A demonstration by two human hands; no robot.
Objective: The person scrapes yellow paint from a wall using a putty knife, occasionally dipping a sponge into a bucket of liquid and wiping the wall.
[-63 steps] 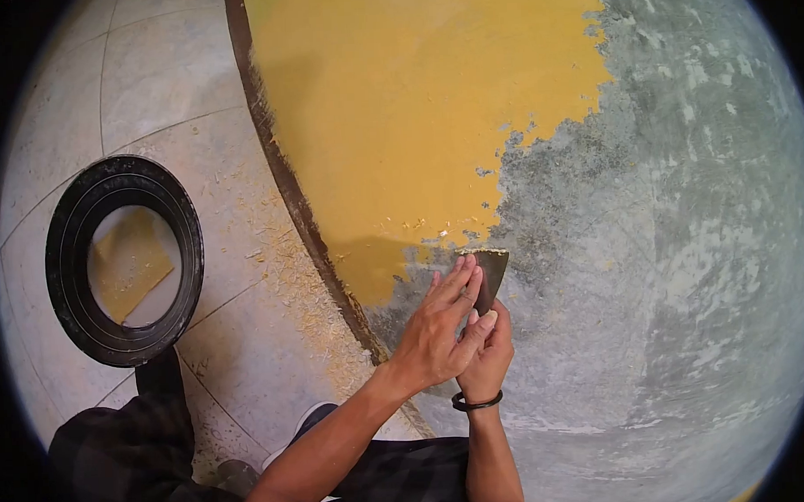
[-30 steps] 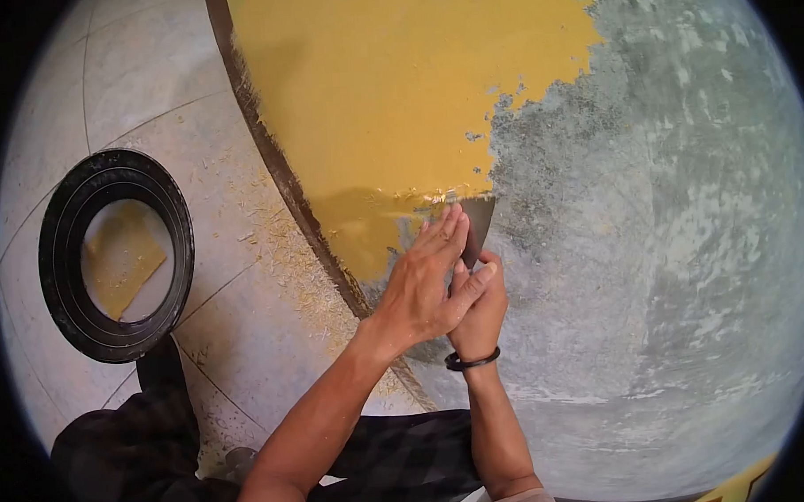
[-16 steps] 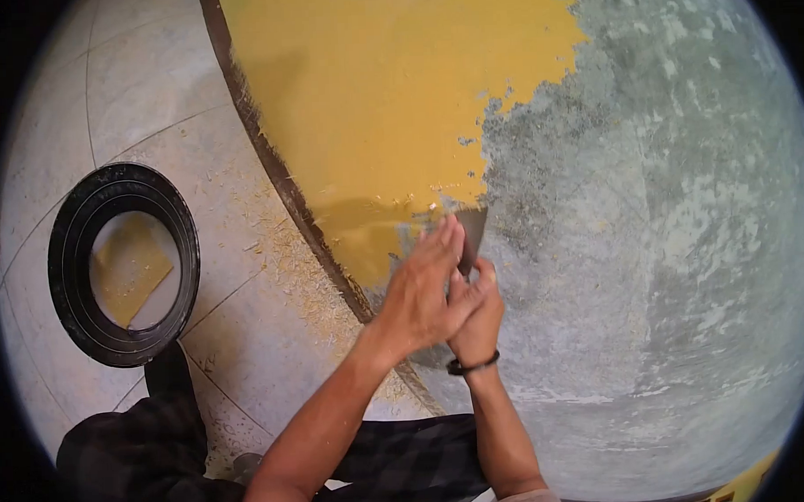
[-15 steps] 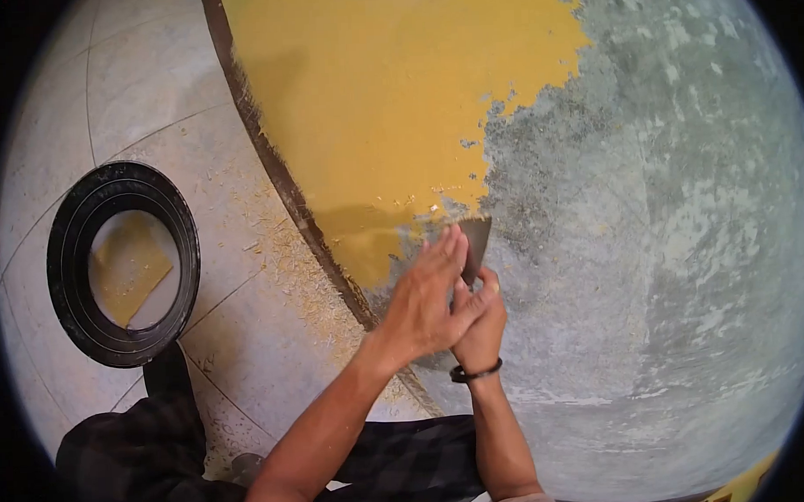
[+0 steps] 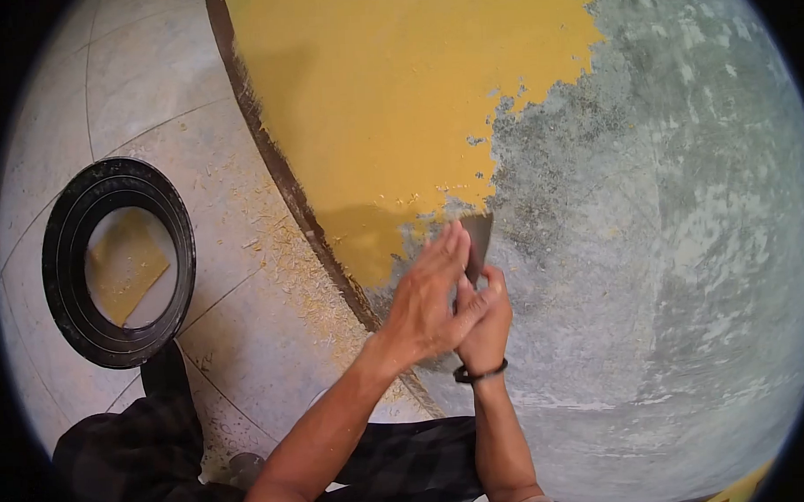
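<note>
My right hand [image 5: 488, 323], with a black band at the wrist, is closed around the handle of a scraper [image 5: 479, 239]. The handle itself is mostly hidden by my hands. My left hand [image 5: 426, 299] lies with outstretched fingers along the left side of the metal blade, its thumb resting over my right hand. The blade's wide edge meets the ragged border between yellow paint [image 5: 371, 119] and bare grey wall [image 5: 589, 271]. Small loose paint flakes cling just above the blade.
A round black bucket [image 5: 57, 263] stands on the tiled floor [image 5: 139, 74] to the left, with a piece of yellow sandpaper-like sheet [image 5: 128, 269] inside. Paint scrapings [image 5: 288, 273] litter the floor along the brown wall edge [image 5: 280, 171]. My dark-clothed legs [image 5: 135, 455] are below.
The view has shifted slightly, so the wall appears a little farther right and the bucket a little farther left. Both hands keep their hold and the scraper stays at the paint border.
</note>
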